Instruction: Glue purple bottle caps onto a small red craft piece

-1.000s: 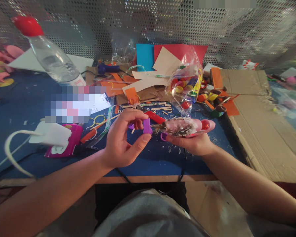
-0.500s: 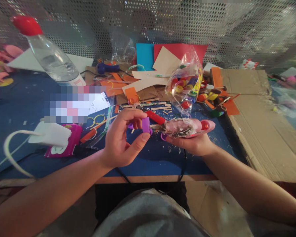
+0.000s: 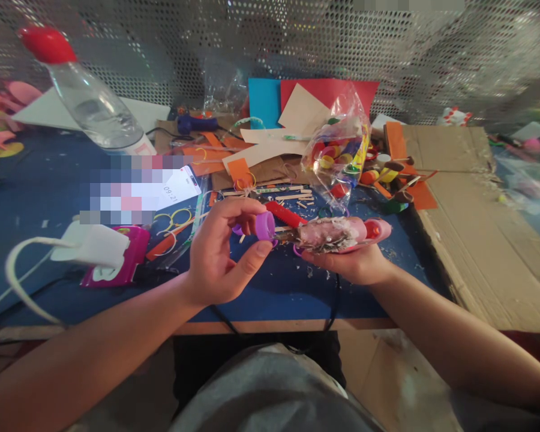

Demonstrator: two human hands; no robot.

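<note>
Between the thumb and fingers of my left hand [image 3: 220,255] is a small purple bottle cap [image 3: 264,226], its open side turned partly to the right. My right hand [image 3: 360,264] is wrapped from below around a pink hot glue gun [image 3: 342,233], whose front is crusted with grey-white residue. The gun's nozzle points left and reaches the cap's rim; I cannot tell whether they touch. Behind the nozzle lies a red rod-like piece [image 3: 285,213]. A purple ring-shaped piece [image 3: 298,249] shows just under the gun, near my right fingers.
A clear bag of coloured caps [image 3: 337,153], paper sheets [image 3: 297,114] and wooden stick pieces [image 3: 292,195] lie behind my hands. At left are a red-capped bottle [image 3: 103,114], a phone [image 3: 180,187] and a white charger in a pink socket block [image 3: 137,255]. Cardboard [image 3: 486,240] covers the right side.
The purple cap has turned in my left fingers, so more of its open side shows. The glue gun has shifted slightly left, its nozzle nearer the cap.
</note>
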